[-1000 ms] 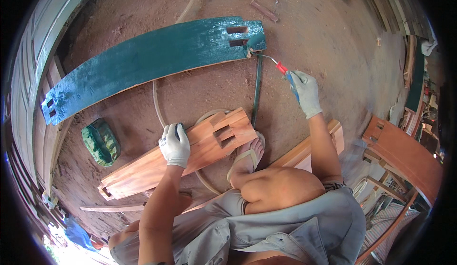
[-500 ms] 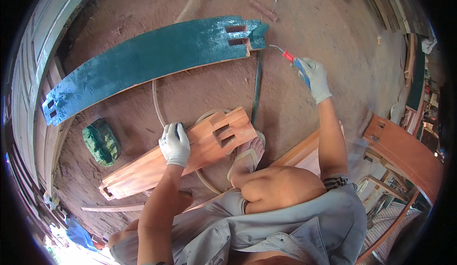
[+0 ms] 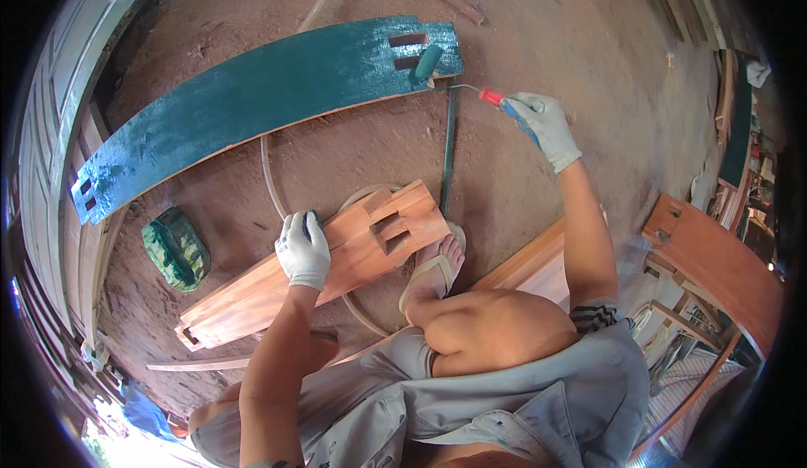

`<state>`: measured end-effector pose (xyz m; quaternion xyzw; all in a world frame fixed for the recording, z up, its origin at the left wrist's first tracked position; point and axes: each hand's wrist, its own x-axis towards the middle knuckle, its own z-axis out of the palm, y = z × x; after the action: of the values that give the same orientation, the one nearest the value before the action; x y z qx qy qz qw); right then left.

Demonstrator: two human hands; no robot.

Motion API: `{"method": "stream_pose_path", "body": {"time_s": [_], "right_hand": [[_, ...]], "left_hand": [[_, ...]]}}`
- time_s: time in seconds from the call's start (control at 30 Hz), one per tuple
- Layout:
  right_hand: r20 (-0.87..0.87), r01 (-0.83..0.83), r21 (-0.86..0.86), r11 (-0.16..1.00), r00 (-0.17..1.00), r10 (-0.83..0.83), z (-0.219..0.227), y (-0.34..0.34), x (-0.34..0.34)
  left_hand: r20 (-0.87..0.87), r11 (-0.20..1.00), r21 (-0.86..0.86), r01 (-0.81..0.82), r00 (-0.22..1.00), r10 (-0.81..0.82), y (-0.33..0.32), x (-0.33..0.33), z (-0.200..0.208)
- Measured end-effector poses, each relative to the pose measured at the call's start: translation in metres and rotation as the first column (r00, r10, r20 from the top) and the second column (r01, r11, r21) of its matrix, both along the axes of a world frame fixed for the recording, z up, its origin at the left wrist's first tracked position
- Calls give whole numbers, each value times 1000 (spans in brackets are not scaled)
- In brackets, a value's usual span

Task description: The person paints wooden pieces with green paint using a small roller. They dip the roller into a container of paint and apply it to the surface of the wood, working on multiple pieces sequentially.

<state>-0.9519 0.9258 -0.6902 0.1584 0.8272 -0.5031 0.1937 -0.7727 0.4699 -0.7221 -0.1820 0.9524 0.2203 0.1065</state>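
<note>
My right hand (image 3: 542, 129), in a white glove, is closed round the red and blue handle of a small paint roller (image 3: 428, 62). Its green sleeve lies on the right end of a curved wooden board (image 3: 252, 90), beside two rectangular slots. Wet-looking dark green paint covers the top of this board. My left hand (image 3: 303, 250), also gloved, grips the upper edge of a bare reddish wooden board (image 3: 345, 258) with slots cut near its right end. The fingertips of my left hand are partly hidden.
A camouflage-patterned bag (image 3: 176, 249) lies on the dirt floor at the left. Near my sandalled foot (image 3: 441, 262) a pale hose (image 3: 271, 178) runs under the boards. Another reddish curved board (image 3: 714, 262) stands at the right. A pinkish cylinder (image 3: 459, 4) lies beyond the green board.
The paint roller has moved left and slightly toward me along the green board's end, my right hand moving with it. My left hand stays on the bare board.
</note>
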Motion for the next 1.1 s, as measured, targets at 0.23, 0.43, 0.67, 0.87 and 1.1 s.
{"method": "stream_pose_path", "body": {"time_s": [0.23, 0.43, 0.67, 0.87, 1.1], "right_hand": [[58, 59, 25, 998, 996, -60, 8, 22, 16], [12, -95, 32, 995, 995, 95, -3, 3, -7], [-9, -135, 129, 982, 990, 138, 6, 37, -6], [-26, -244, 148, 958, 968, 251, 6, 27, -35], [74, -309, 253, 917, 951, 301, 36, 35, -51]], "left_hand": [[-7, 1000, 3, 12, 1000, -12, 0, 1, 0], [9, 1000, 19, -13, 1000, 13, 1, 0, 0], [10, 1000, 23, -12, 1000, 12, 1, 0, 2], [3, 1000, 23, -10, 1000, 10, -2, 3, -2], [8, 999, 37, -23, 1000, 23, 1, 0, 3]]}}
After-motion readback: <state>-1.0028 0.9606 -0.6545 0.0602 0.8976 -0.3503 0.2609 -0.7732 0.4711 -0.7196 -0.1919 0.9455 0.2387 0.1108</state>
